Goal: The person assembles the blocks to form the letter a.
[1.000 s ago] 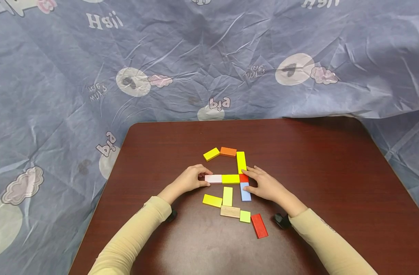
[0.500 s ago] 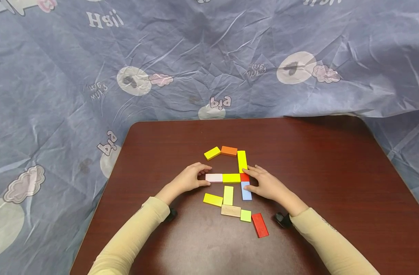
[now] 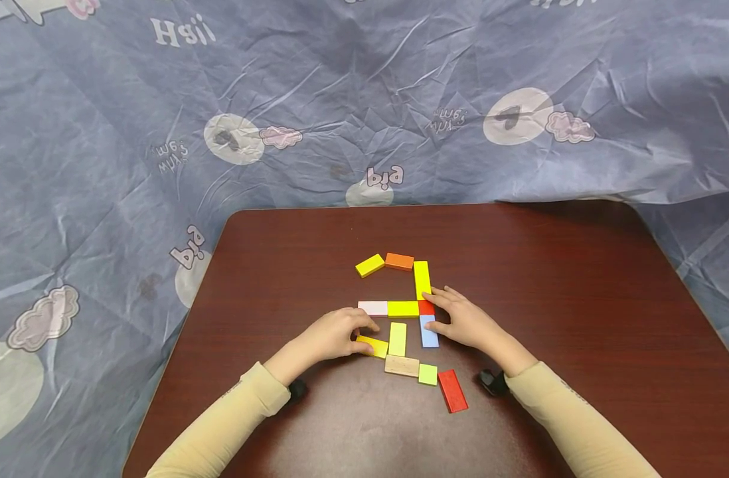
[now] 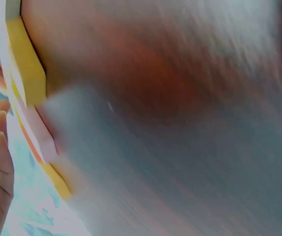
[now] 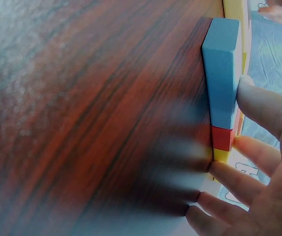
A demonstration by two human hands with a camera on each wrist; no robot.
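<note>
Flat wooden blocks lie in a connected pattern on the table. In the head view my left hand (image 3: pixel 334 334) hovers with thumb and fingers apart around the left end of a yellow block (image 3: pixel 376 346); whether it touches is unclear. In the left wrist view, that hand's relaxed fingers (image 4: pixel 2 160) are beside the blocks. My right hand (image 3: pixel 466 322) rests its thumb on a blue block (image 5: pixel 222 78). Its spread fingers reach a small red block (image 3: pixel 426 307) and a tall yellow block (image 3: pixel 421 279). A pale pink block (image 3: pixel 372 308) and another yellow block (image 3: pixel 403 309) extend left from the red one.
Beyond lie an orange block (image 3: pixel 399 261) and a tilted yellow block (image 3: pixel 370 265). Nearer are a light-yellow block (image 3: pixel 397 339), a plain wood block (image 3: pixel 402 365), a small green block (image 3: pixel 427 374) and a larger red block (image 3: pixel 453 391). A printed cloth (image 3: pixel 317 86) hangs behind the table (image 3: pixel 550 265).
My left hand has left the pale pink block and moved toward me, to the lower yellow block. The right hand keeps its place, and the blocks stay as they were.
</note>
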